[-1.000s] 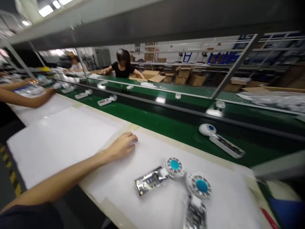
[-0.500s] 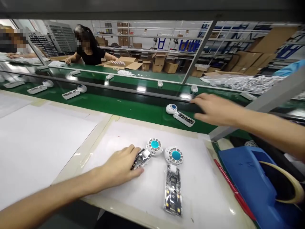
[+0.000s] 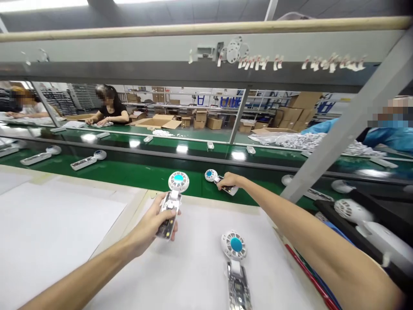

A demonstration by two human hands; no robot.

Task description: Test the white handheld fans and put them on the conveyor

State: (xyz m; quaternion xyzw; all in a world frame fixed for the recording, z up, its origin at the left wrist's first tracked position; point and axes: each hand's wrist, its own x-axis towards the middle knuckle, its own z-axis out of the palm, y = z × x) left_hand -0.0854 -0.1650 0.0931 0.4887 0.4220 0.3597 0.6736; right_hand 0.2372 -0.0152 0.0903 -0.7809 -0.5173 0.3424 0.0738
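Note:
My left hand [image 3: 154, 224] grips a small fan unit [image 3: 172, 200] by its clear circuit-board handle and holds it upright above the white mat [image 3: 193, 267]; its round white head with a blue centre points up. My right hand [image 3: 228, 181] reaches out over the green conveyor belt [image 3: 138, 172] and closes on the handle of another fan unit [image 3: 219, 180] lying there. A third fan unit [image 3: 235, 262] lies flat on the mat, just right of my left hand.
More fan units [image 3: 85, 160] ride the belt at left. White fan housings [image 3: 351, 211] sit in a dark tray at right. A slanted grey frame post [image 3: 338, 133] crosses the right side. People work at the far side among cardboard boxes [image 3: 161, 122].
My left hand has lifted one fan unit off the mat. My right hand has moved left and down onto the unit on the belt. The view has tilted upward.

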